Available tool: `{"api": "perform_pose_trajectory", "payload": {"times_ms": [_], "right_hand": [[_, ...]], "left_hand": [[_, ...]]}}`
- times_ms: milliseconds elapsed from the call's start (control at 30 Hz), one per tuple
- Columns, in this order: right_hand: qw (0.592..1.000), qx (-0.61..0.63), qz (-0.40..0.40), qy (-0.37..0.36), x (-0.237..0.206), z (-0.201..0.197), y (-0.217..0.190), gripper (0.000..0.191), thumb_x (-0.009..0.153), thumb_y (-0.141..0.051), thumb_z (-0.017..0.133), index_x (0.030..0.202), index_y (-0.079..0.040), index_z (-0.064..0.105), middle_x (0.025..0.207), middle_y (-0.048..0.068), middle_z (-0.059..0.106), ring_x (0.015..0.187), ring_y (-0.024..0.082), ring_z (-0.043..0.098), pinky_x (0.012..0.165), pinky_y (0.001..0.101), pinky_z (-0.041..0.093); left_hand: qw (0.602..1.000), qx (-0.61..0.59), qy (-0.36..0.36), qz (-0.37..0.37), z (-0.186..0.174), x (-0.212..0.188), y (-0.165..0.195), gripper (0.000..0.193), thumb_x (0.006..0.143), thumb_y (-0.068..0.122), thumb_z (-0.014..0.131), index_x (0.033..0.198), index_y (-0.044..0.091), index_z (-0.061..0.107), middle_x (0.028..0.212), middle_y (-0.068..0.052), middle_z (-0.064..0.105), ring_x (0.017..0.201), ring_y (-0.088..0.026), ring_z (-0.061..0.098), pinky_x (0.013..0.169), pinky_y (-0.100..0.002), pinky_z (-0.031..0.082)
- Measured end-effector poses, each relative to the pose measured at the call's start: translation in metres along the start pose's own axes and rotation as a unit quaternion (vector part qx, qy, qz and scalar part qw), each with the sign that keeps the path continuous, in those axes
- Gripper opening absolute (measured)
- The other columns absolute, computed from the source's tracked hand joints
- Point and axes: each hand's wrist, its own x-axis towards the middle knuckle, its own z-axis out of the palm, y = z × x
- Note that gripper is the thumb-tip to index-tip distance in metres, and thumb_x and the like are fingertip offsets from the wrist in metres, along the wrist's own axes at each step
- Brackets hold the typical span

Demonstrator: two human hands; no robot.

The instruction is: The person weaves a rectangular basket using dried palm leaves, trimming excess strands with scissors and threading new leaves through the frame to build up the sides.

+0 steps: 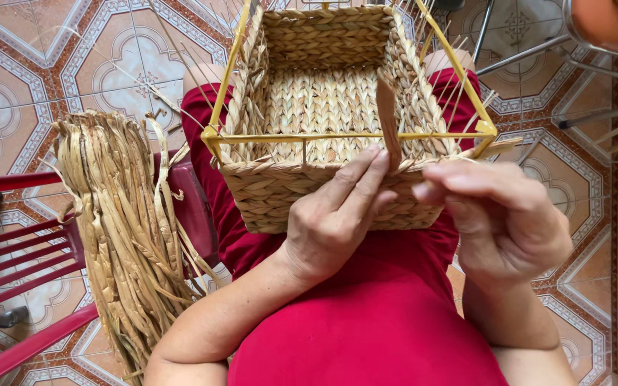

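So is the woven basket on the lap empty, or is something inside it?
Empty. The basket sits upright and open-topped; its braided floor shows bare inside the yellow wire frame. Only a fibre strip stands at the near rim.

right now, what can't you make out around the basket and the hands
- Head view: near wall of the woven basket is partly covered by the left hand.
- Right hand: its fingertips are blurred, so its grip on the upright straw strip is unclear.
- Basket's far end and yellow wire frame are cut by the top edge.
- Straw bundle runs off the bottom edge.
- Red chair is cut by the left edge.
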Motion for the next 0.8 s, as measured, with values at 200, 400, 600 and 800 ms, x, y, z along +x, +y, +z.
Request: {"api": "perform_pose_trajectory", "payload": {"times_ms": [200,400,600,800], "right_hand": [[0.973,-0.212,-0.035,-0.078,-0.050,-0.015,-0.013,0.015,0.101,0.002,0.066,0.114,0.000,0.058,0.112,0.017,0.074,0.090,0.025,0.079,0.073,0.0305,0.063],[0.989,-0.113,-0.041,-0.082,-0.042,-0.014,-0.015,0.024,0.101,0.003,0.062,0.121,-0.004,0.052,0.128,0.014,0.069,0.100,0.022,0.078,0.079,0.0285,0.065],[0.992,-0.092,0.083,-0.036,-0.044,0.010,0.037,0.023,0.104,0.006,0.062,0.123,0.004,0.050,0.134,0.022,0.068,0.098,0.014,0.072,0.087,0.0267,0.061],[0.986,-0.140,0.088,-0.002,-0.049,0.020,0.034,0.016,0.115,0.007,0.053,0.129,0.002,0.049,0.134,0.018,0.070,0.102,0.016,0.073,0.090,0.0263,0.061]], "left_hand": [[0.998,-0.045,0.030,-0.041,0.009,0.013,-0.003,0.022,0.101,0.010,0.078,0.118,0.002,0.067,0.111,-0.009,0.075,0.092,-0.018,0.076,0.077,-0.027,0.062],[0.997,-0.052,0.035,-0.055,0.017,0.011,0.001,0.021,0.102,0.004,0.074,0.120,0.002,0.063,0.106,-0.009,0.074,0.083,-0.018,0.075,0.069,-0.028,0.060],[0.995,-0.026,0.007,-0.096,0.016,0.011,0.006,0.017,0.103,0.009,0.071,0.118,0.003,0.064,0.102,-0.008,0.074,0.082,-0.021,0.075,0.070,-0.032,0.060],[0.978,-0.151,-0.062,-0.129,0.006,0.023,-0.005,0.011,0.107,0.012,0.064,0.113,0.004,0.068,0.088,-0.010,0.076,0.076,-0.022,0.074,0.073,-0.033,0.059]]}}
